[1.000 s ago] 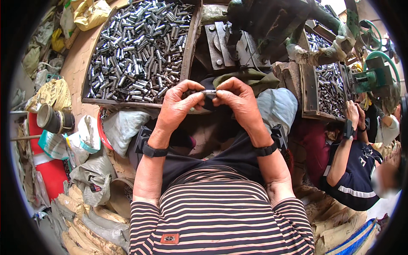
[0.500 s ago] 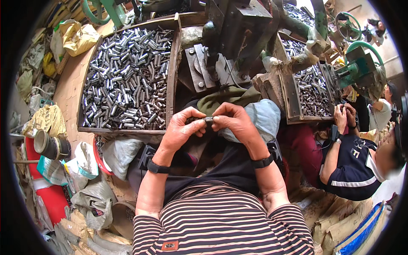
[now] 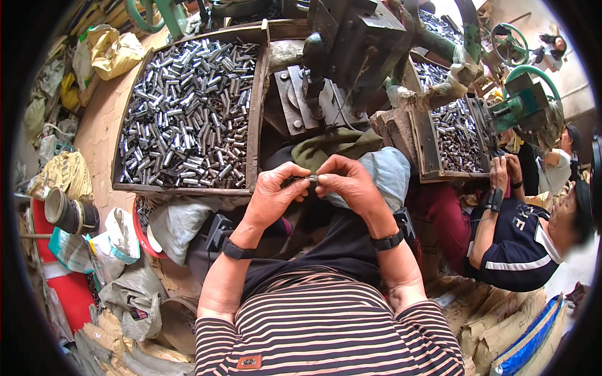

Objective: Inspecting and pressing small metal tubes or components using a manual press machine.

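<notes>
While my wearer's left hand [image 3: 271,195] and right hand [image 3: 352,187] meet, one small metal piece [image 3: 311,178] sits between them

As I watch from afar, a striped shirt [image 3: 307,332] fills the lower view, dark wrist bands [image 3: 238,252] above it. Left thumb and forefinger pinch one end of the piece; right thumb and forefinger pinch the other. Piece is up in the air before the body, partly hidden by fingertips. I cannot tell whether the curled left fingers cover anything else.

Just beyond the right hand: pale blue cloth [image 3: 384,172], bunched. Next, olive cloth [image 3: 329,145], below a bolted plate [image 3: 291,94] and dark machine [image 3: 370,41]. Beyond the left hand, a wooden tray [image 3: 255,125] heaped with short metal tubes [image 3: 188,119].

Farther right I log a second wooden tray [image 3: 428,147], likewise filled, with a co-worker [image 3: 514,250] beside it. Past those, a green handwheel [image 3: 533,68].
</notes>
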Action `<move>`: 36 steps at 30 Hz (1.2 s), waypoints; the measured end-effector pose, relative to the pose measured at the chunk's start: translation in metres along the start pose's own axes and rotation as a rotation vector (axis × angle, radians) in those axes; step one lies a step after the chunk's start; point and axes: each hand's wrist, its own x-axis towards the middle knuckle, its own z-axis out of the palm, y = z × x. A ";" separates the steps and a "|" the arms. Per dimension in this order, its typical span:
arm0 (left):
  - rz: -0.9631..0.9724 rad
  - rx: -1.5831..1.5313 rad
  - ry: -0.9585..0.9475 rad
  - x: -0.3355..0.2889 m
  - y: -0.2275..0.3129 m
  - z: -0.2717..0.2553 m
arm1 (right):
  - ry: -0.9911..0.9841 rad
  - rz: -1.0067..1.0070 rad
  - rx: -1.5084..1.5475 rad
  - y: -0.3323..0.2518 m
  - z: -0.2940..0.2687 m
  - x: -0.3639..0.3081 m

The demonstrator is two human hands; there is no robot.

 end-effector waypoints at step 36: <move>-0.039 -0.289 0.463 0.179 -0.023 -0.029 | 0.765 -0.751 -0.663 -0.193 -0.100 0.020</move>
